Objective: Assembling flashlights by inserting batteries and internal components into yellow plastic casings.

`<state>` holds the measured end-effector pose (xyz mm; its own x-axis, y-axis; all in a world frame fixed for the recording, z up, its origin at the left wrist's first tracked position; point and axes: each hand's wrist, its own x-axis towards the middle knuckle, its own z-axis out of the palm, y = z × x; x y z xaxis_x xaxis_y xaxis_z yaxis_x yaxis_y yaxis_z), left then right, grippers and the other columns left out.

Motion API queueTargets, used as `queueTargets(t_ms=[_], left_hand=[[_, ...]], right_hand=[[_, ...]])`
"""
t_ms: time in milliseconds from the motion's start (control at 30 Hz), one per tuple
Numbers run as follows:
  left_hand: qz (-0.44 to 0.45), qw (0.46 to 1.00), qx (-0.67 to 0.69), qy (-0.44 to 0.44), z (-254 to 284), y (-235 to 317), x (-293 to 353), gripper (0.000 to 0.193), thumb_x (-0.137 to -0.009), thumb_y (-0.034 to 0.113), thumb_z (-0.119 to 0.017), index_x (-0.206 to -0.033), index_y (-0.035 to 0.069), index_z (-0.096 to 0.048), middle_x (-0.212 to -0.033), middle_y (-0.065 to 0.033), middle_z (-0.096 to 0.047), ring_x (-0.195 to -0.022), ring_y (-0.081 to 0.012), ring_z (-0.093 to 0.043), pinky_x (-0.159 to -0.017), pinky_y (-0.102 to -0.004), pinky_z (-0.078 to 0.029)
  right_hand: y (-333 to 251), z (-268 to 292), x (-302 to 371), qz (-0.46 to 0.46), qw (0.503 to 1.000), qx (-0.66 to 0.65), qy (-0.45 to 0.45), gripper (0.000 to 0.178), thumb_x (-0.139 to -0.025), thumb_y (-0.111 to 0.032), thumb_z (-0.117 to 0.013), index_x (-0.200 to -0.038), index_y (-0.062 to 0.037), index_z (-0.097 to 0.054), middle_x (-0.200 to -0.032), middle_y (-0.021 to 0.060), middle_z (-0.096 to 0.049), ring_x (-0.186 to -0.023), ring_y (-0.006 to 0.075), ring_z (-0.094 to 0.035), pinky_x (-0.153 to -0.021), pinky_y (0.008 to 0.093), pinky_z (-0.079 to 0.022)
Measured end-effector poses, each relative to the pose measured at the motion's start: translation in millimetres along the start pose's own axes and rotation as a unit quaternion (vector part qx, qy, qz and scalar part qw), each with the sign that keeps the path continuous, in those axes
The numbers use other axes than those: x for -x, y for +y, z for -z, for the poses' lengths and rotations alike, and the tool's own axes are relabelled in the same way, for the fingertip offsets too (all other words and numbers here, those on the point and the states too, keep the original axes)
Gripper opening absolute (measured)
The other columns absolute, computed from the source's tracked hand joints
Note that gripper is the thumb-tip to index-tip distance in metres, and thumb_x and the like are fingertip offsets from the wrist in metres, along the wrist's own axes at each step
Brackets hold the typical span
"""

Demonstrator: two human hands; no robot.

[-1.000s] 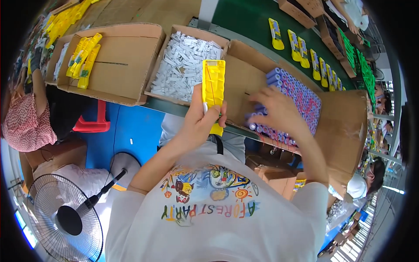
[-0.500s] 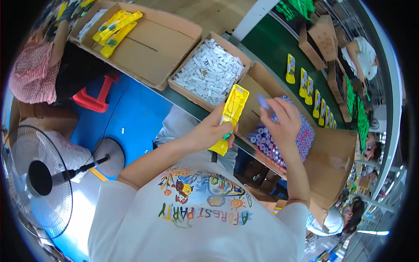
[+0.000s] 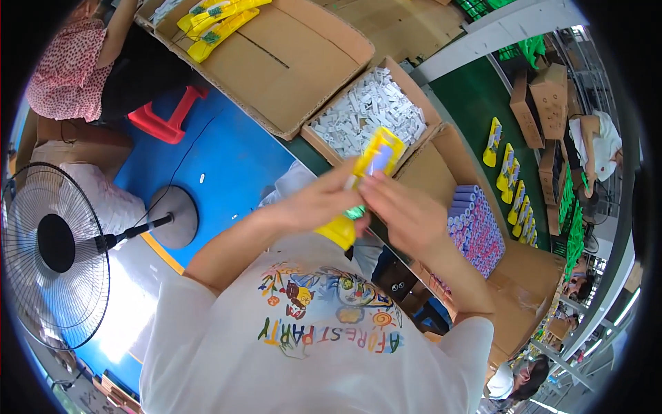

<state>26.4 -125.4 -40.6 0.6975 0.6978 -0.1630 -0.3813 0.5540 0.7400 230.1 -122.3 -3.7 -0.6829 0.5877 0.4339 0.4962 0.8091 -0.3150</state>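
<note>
My left hand [image 3: 321,199] grips a long yellow plastic housing [image 3: 338,232], an open shell held tilted in front of my chest. Part of a small green piece [image 3: 355,212] shows in it beside my fingers. A purple cylindrical battery [image 3: 379,161] lies against the upper hollow of the housing, blurred by motion. The fingers of my right hand [image 3: 408,210] are closed at the battery's lower end, over the housing; the fingertips are partly hidden. To the right, an open carton holds many purple batteries [image 3: 476,231], some lying and others standing on end.
A carton of small white parts [image 3: 372,114] stands beyond my hands. Left of it, a shallow carton [image 3: 310,76] holds several yellow housings [image 3: 224,27]. More lie on the green conveyor [image 3: 458,103]. A fan [image 3: 56,252], a red stool [image 3: 165,117] and a co-worker [image 3: 69,69] are at left.
My right hand has moved left from above the battery carton to the housing, bringing a purple battery to it. My left hand keeps hold of the housing. The view has shifted.
</note>
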Motion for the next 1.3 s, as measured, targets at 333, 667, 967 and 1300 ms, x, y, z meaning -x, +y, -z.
queueTargets(t_ms=[333, 667, 967, 1300], left_hand=[[-0.122, 0.976, 0.109, 0.145, 27.9, 10.6, 16.5, 0.048, -0.087, 0.008, -0.045, -0.134, 0.009, -0.03, -0.104, -0.0111, -0.054, -0.081, -0.0212, -0.058, -0.077, -0.0393, -0.053], [-0.067, 0.992, 0.009, 0.109, 7.8, -10.5, 12.8, 0.04, -0.098, 0.036, -0.051, -0.122, 0.01, -0.035, -0.089, -0.007, -0.057, -0.058, -0.0153, -0.061, -0.055, -0.0273, -0.051], [-0.069, 0.974, -0.183, 0.112, 9.4, -14.4, 3.4, 0.034, -0.1, 0.031, -0.047, -0.121, 0.008, -0.034, -0.086, -0.0062, -0.056, -0.055, -0.0117, -0.059, -0.052, -0.0259, -0.049], [-0.215, 0.939, -0.257, 0.082, 52.5, 55.8, -25.1, 0.041, -0.097, 0.028, -0.054, -0.128, 0.002, -0.047, -0.109, -0.0087, -0.06, -0.099, -0.0173, -0.059, -0.087, -0.0319, -0.048]], right_hand=[[83.4, -46.5, -52.9, -0.178, 0.971, -0.116, -0.112, 0.014, -0.074, 0.0, -0.071, -0.087, 0.0008, -0.066, -0.088, 0.0115, -0.064, -0.088, 0.0237, -0.061, -0.076, 0.0342, -0.049], [54.7, -20.2, -35.0, -0.271, 0.904, -0.323, 0.067, 0.014, -0.08, 0.006, -0.068, -0.094, 0.0036, -0.066, -0.1, 0.0061, -0.062, -0.09, 0.0117, -0.059, -0.075, 0.0219, -0.048], [32.7, -9.0, -56.3, -0.392, 0.833, -0.382, 0.087, 0.034, -0.083, 0.003, -0.067, -0.114, -0.0018, -0.054, -0.091, 0.0018, -0.058, -0.083, 0.0089, -0.059, -0.075, 0.0218, -0.049], [129.4, 55.5, -6.6, -0.291, 0.94, -0.096, 0.15, 0.025, -0.099, -0.01, -0.043, -0.116, 0.0004, -0.059, -0.109, 0.0094, -0.065, -0.1, 0.0164, -0.06, -0.089, 0.0303, -0.047]])
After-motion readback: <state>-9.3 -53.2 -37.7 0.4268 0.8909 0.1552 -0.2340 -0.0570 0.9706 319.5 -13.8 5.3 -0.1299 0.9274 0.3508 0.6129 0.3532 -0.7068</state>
